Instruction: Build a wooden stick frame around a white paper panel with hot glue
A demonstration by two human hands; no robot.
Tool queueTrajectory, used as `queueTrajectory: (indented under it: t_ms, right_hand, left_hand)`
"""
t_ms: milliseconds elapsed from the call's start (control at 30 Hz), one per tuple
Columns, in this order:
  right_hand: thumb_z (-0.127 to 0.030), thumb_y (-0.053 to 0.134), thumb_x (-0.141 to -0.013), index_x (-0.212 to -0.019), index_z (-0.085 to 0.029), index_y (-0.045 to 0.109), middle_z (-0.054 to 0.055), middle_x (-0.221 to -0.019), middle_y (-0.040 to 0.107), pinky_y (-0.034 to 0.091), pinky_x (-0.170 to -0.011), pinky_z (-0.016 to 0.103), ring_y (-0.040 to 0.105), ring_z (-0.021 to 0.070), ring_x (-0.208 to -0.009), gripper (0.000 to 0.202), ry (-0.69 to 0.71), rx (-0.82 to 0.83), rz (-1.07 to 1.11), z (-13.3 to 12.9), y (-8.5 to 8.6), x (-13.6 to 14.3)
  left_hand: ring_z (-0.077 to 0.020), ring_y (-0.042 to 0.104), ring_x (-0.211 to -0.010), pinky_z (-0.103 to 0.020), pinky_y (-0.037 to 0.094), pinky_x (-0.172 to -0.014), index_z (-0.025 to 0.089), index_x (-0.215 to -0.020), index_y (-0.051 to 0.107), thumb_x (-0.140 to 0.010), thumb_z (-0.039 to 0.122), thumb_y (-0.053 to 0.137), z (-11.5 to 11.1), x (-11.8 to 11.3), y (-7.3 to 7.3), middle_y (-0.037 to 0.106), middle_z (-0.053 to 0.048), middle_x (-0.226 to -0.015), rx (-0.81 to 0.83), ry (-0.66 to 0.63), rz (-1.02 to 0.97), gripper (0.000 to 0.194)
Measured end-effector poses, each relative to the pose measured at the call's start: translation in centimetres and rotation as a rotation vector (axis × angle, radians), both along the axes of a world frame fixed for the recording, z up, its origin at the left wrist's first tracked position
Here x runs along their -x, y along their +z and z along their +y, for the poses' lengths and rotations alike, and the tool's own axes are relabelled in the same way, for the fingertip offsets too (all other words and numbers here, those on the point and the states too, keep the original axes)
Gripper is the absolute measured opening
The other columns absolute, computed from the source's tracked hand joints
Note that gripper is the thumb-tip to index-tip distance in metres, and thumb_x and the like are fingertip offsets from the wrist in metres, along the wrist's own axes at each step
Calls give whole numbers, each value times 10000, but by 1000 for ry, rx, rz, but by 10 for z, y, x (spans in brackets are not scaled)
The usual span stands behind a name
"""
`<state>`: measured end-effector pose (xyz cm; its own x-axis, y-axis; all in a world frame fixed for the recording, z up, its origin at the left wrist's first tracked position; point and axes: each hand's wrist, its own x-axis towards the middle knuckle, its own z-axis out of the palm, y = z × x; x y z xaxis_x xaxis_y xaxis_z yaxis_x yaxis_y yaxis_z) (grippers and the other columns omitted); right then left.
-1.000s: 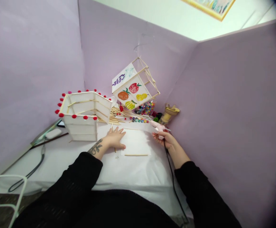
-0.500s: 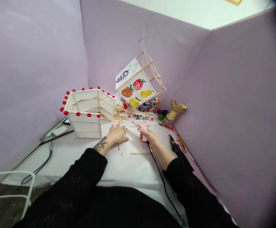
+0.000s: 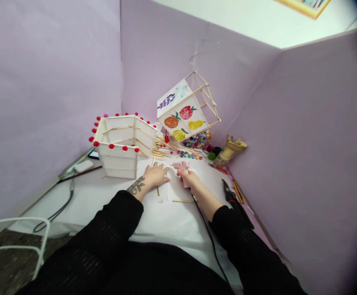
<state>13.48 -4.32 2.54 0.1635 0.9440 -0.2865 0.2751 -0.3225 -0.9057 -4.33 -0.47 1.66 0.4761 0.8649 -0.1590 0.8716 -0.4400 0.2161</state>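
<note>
My right hand (image 3: 188,179) is wrapped round a pink hot glue gun (image 3: 182,165), whose black cord (image 3: 207,227) trails down toward me. Its nozzle points left, close above the far left part of a white paper sheet (image 3: 178,190). Flat on the tabletop lies my left hand (image 3: 156,175), fingers spread, at the sheet's left edge. A thin wooden stick (image 3: 158,191) passes under that hand, its ends showing beyond the fingers and below the palm. Another stick (image 3: 183,201) lies along the near edge of the sheet.
A white paper frame with red pom-poms (image 3: 118,162) stands at left. A fruit-painted lantern (image 3: 184,114) is tilted at the back, near loose sticks (image 3: 161,146) and a bag of pom-poms (image 3: 201,140). Pruning shears (image 3: 227,192) and pencils (image 3: 237,191) lie at right.
The glue gun has moved left and tipped lower, its nozzle now near my left hand. My left hand stays flat on the sheet's edge. The whole view has shifted slightly.
</note>
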Motion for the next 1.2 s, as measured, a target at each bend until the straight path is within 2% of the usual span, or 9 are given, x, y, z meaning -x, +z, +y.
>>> queueTrajectory:
  t_ms: [133, 333, 567, 733, 933, 1200]
  right_hand:
    - [-412, 592, -820, -780, -163, 585, -49, -451, 485, 269, -360, 208, 427, 94, -368, 253, -11, -2, -52, 3, -7, 0]
    - [-398, 584, -845, -878, -155, 608, -57, -449, 470, 277, -358, 207, 422, 94, -356, 247, -29, 3, -43, 5, -8, 0]
    - [-457, 586, -841, -910, -159, 623, -49, -492, 489, 275, -343, 201, 438, 90, -349, 308, -41, 13, -87, 11, -15, -1]
    - [-502, 560, -854, -970, -155, 644, -51, -428, 460, 271, -343, 206, 424, 103, -334, 375, -30, 32, -154, 14, -17, 0]
    - [-501, 561, -851, -987, -160, 654, -42, -448, 480, 264, -342, 204, 428, 102, -344, 379, -31, 51, -170, 14, -15, 2]
    - [-514, 564, -843, -922, -160, 650, -25, -515, 524, 294, -351, 201, 446, 94, -364, 373, -31, 47, -181, 19, -23, -2]
  left_hand:
    - [-402, 174, -1419, -629, 278, -1034, 306, -1421, 388, -858, 555, 454, -1, -1, 3, 284, -109, -1547, 3, -2, 33, 620]
    - [-393, 181, -1419, -608, 294, -1036, 301, -1408, 413, -866, 546, 445, -3, -2, 5, 281, -107, -1548, 2, -1, 43, 595]
    - [-400, 157, -1422, -617, 281, -1037, 299, -1409, 411, -870, 546, 427, -2, -1, 0, 270, -105, -1553, -3, -5, 41, 593]
    - [-408, 163, -1420, -621, 279, -1034, 299, -1412, 408, -864, 558, 426, -1, -1, -2, 267, -109, -1554, -10, -8, 38, 607]
    - [-419, 161, -1418, -634, 277, -1030, 283, -1410, 415, -863, 539, 432, -3, -1, 3, 272, -117, -1550, 1, -6, 31, 604]
    - [-418, 174, -1414, -631, 278, -1028, 296, -1396, 429, -864, 538, 441, -4, -1, 3, 290, -115, -1541, -7, -5, 27, 584]
